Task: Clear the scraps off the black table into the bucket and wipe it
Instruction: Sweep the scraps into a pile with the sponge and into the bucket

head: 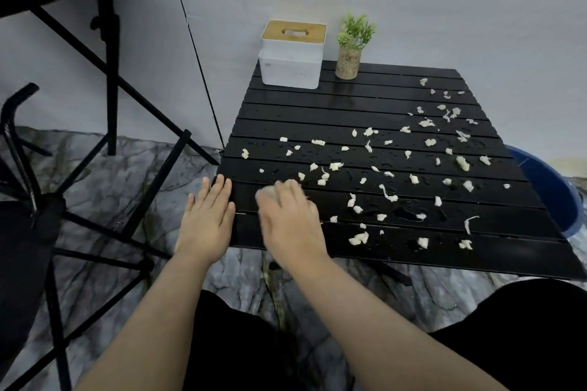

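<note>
The black slatted table point(355, 105) is wet and strewn with several pale scraps point(389, 194), mostly over its middle and right side. My left hand point(208, 220) lies flat with fingers apart on the table's near left corner. My right hand point(287, 219), blurred, rests on the table just to the right of it, with a pale wad point(270, 192) showing under its fingers. A blue bucket point(552, 190) stands on the floor past the table's right edge, partly hidden by the tabletop.
A white tissue box with a wooden lid point(292, 54) and a small potted plant point(351, 47) stand at the table's far edge. Black folding chair frames point(111, 105) stand on the left. A grey marbled sheet point(127, 174) covers the floor.
</note>
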The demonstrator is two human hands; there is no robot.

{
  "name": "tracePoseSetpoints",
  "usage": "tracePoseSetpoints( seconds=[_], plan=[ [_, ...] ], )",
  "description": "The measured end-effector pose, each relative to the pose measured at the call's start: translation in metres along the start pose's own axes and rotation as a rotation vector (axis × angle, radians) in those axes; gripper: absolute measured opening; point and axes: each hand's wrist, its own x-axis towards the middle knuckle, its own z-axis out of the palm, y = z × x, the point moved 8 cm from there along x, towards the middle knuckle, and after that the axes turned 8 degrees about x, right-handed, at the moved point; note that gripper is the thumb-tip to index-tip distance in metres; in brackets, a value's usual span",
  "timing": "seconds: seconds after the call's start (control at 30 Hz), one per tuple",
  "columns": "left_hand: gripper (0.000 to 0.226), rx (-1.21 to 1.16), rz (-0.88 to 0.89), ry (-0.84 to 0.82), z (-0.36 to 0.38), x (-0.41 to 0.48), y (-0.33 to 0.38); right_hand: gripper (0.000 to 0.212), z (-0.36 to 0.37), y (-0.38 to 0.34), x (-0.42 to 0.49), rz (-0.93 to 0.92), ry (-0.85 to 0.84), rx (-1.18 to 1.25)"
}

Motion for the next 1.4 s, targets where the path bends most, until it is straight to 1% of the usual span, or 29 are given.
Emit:
tracePoseSetpoints(
  seconds=[0.07, 0.27, 0.33, 0.4, 0.47, 0.5, 0.6, 0.67, 0.7, 0.77, 0.87, 0.9, 0.93, 0.97, 1.03, 1.1, 1.17, 1.2, 1.27, 1.33, 1.37, 1.4],
  plan=[
    [0.050, 0.001, -0.005, -0.004, 0.000, 0.000, 0.000, 0.034, 0.011, 0.002, -0.006, -0.026, -0.057, -0.018],
    [0.050, -0.003, -0.013, -0.020, -0.003, -0.002, 0.002, 0.036, -0.007, 0.047, -0.006, 0.097, -0.034, -0.018],
    [0.050, -0.037, -0.010, -0.036, -0.004, -0.004, 0.004, 0.038, -0.017, 0.055, -0.005, 0.148, 0.017, 0.032],
    [0.049, -0.144, -0.019, -0.030, -0.009, -0.003, 0.003, 0.035, -0.031, 0.060, -0.001, 0.219, 0.138, 0.157],
    [0.048, -0.225, -0.030, 0.008, -0.017, 0.005, -0.001, 0.033, -0.038, 0.050, 0.014, 0.230, 0.243, 0.247],
    [0.048, -0.221, -0.028, 0.025, -0.021, 0.012, -0.003, 0.034, -0.034, 0.038, 0.027, 0.193, 0.235, 0.237],
    [0.048, -0.144, -0.022, 0.021, -0.026, 0.040, -0.004, 0.042, 0.005, -0.002, 0.059, 0.022, 0.043, 0.131],
    [0.049, -0.093, -0.029, -0.003, -0.022, 0.057, -0.001, 0.044, 0.029, -0.006, 0.063, -0.007, -0.076, 0.055],
    [0.050, -0.051, -0.025, -0.019, -0.018, 0.064, 0.000, 0.045, 0.032, 0.002, 0.063, 0.002, -0.099, 0.024],
    [0.051, 0.035, -0.015, -0.069, -0.005, 0.071, -0.001, 0.048, 0.021, 0.026, 0.059, 0.053, -0.040, 0.014],
    [0.052, 0.026, -0.029, -0.111, 0.008, 0.074, -0.008, 0.047, -0.012, 0.060, 0.059, 0.210, 0.171, 0.089],
    [0.052, 0.012, -0.029, -0.107, 0.009, 0.074, -0.009, 0.046, -0.018, 0.059, 0.065, 0.227, 0.237, 0.135],
    [0.052, 0.002, -0.030, -0.097, 0.009, 0.074, -0.009, 0.044, -0.018, 0.050, 0.077, 0.203, 0.261, 0.151],
    [0.052, -0.005, -0.031, -0.087, 0.008, 0.075, -0.010, 0.043, -0.011, 0.037, 0.092, 0.156, 0.234, 0.151],
    [0.052, -0.007, -0.034, -0.075, 0.007, 0.075, -0.010, 0.043, 0.015, 0.007, 0.117, 0.068, 0.108, 0.155],
    [0.052, 0.006, -0.040, -0.076, 0.006, 0.074, -0.009, 0.041, 0.042, -0.009, 0.125, 0.046, -0.021, 0.133],
    [0.051, 0.012, -0.049, -0.083, 0.006, 0.075, -0.010, 0.040, 0.050, 0.000, 0.122, 0.047, -0.067, 0.062],
    [0.051, 0.008, -0.048, -0.084, 0.006, 0.075, -0.010, 0.040, 0.044, 0.013, 0.119, 0.055, -0.044, 0.016],
    [0.051, -0.013, -0.034, -0.073, 0.005, 0.075, -0.008, 0.043, 0.021, 0.047, 0.112, 0.113, 0.055, -0.036],
    [0.052, -0.035, -0.008, -0.042, 0.003, 0.074, -0.006, 0.041, -0.007, 0.083, 0.103, 0.256, 0.188, -0.003],
    [0.052, -0.045, 0.004, -0.027, 0.002, 0.074, -0.005, 0.039, -0.019, 0.092, 0.099, 0.316, 0.266, 0.037],
    [0.052, -0.052, 0.011, -0.016, 0.002, 0.074, -0.005, 0.036, -0.024, 0.092, 0.098, 0.339, 0.326, 0.078]
  ],
)
